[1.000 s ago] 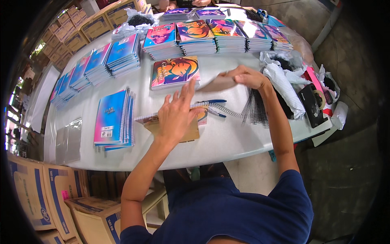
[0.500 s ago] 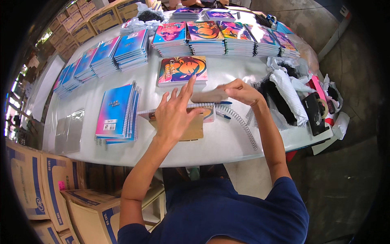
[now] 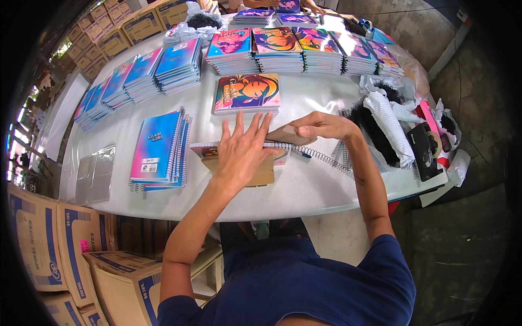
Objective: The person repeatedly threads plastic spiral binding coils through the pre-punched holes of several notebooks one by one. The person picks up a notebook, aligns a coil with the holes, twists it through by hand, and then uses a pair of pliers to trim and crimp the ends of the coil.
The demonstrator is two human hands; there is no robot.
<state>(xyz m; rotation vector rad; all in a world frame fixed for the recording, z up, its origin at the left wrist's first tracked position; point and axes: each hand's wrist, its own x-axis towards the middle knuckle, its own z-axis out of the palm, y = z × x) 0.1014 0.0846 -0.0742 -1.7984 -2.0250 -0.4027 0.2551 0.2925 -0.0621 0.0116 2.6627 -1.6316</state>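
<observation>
My left hand (image 3: pixel 243 149) lies over a notebook (image 3: pixel 205 149), fingers spread and stretched out. The notebook stands with its spine edge up, and a loose wire spiral (image 3: pixel 326 159) runs off its right end toward my right forearm. Closed round a flat brown piece (image 3: pixel 288 135), like cardboard, my right hand (image 3: pixel 325 126) keeps it against the spine by the spiral. A tan cardboard piece (image 3: pixel 263 176) is in front of the notebook, partly under my left hand. Beyond my fingers lies a short stack of notebooks with an orange and purple cover (image 3: pixel 247 92). A blue pen (image 3: pixel 302 154) shows below the brown piece.
Blue-pink spiral notebooks (image 3: pixel 157 146) lie at left, near clear plastic sheets (image 3: pixel 92 171). Notebook stacks (image 3: pixel 179 60) line the back of the white table (image 3: pixel 261 206). Black spirals in white wrapping (image 3: pixel 375 127) and a tape dispenser (image 3: pixel 424 152) are at right. A co-worker's hand (image 3: pixel 315 8) shows far off.
My right hand has come down and slightly right with the brown piece, now against the spine. My left hand has shifted slightly right, its fingers lower. A purple notebook has appeared by the co-worker.
</observation>
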